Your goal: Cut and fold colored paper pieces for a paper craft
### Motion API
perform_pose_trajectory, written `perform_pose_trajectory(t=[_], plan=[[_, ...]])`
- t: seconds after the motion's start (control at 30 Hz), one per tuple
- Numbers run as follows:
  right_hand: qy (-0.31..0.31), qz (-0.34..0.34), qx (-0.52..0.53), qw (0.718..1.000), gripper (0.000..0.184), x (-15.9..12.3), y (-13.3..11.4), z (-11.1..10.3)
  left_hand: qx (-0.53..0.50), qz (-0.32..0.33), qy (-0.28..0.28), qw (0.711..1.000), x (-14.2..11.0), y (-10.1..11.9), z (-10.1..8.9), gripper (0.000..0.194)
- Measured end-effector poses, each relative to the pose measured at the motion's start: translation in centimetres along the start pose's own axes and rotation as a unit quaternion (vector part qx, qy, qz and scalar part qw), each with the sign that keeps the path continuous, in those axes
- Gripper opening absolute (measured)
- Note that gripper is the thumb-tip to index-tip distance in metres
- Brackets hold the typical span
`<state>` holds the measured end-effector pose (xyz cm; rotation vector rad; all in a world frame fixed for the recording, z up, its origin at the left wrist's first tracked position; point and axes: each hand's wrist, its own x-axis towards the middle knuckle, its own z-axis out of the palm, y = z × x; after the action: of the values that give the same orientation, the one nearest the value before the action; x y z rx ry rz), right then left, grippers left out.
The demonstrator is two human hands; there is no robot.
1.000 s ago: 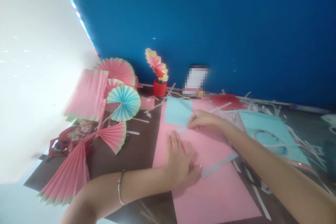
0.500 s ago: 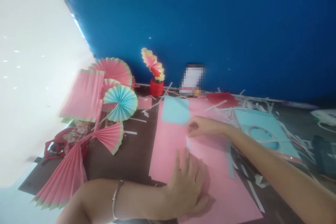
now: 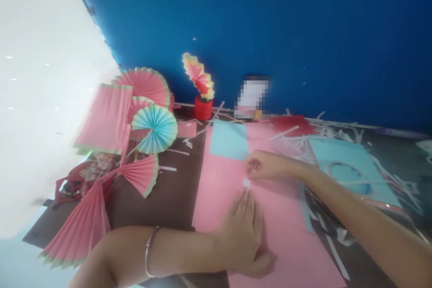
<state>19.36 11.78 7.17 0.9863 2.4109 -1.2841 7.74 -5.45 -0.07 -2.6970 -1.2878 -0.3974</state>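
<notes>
The left grip (image 3: 245,236), a bare hand below a thin silver bangle (image 3: 146,252), lies with fingers extended on large pink paper sheets (image 3: 216,184). Just beyond its fingertips is a short whitish strip (image 3: 245,182). The right grip (image 3: 265,164), fingers bunched, is beside that strip and near a light-blue paper rectangle (image 3: 228,140); what it pinches is unclear. Left on the dark brown tabletop (image 3: 168,198) stand pleated pink paper fans (image 3: 143,85) and a round turquoise pleated paper fan (image 3: 165,131).
</notes>
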Motion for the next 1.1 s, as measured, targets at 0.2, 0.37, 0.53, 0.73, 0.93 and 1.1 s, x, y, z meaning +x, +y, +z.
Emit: perform_pose_trajectory(t=[0.2, 0.37, 0.53, 0.73, 0.93, 1.1], plan=[[0.072, -0.021, -0.034, 0.997, 0.012, -0.8, 0.0, 1.3, -0.088, 0.0, 0.023, 0.996, 0.2, -0.3, 0.0, 0.06], [0.186, -0.085, -0.122, 0.971, 0.02, -2.6, 0.8, 3.7, -0.426, -0.175, 0.09, 0.883, 2.0, -3.8, -0.6, 0.018], [0.274, -0.177, -0.252, 0.911, 0.026, -4.0, 0.3, 6.7, -0.712, -0.341, 0.084, 0.608, 3.8, -5.8, -0.4, 0.027], [0.352, -0.173, -0.364, 0.845, 0.025, -4.6, -0.6, 9.8, -0.723, -0.326, 0.097, 0.601, 3.7, -6.0, 0.8, 0.035], [0.411, -0.141, -0.414, 0.8, 0.026, -5.0, -1.4, 10.9, -0.681, -0.32, 0.122, 0.647, 3.8, -6.2, 1.1, 0.003], [0.469, -0.14, -0.446, 0.749, 0.021, -4.5, -1.9, 11.9, -0.653, -0.363, 0.132, 0.652, 3.8, -6.2, 1.0, 0.008]])
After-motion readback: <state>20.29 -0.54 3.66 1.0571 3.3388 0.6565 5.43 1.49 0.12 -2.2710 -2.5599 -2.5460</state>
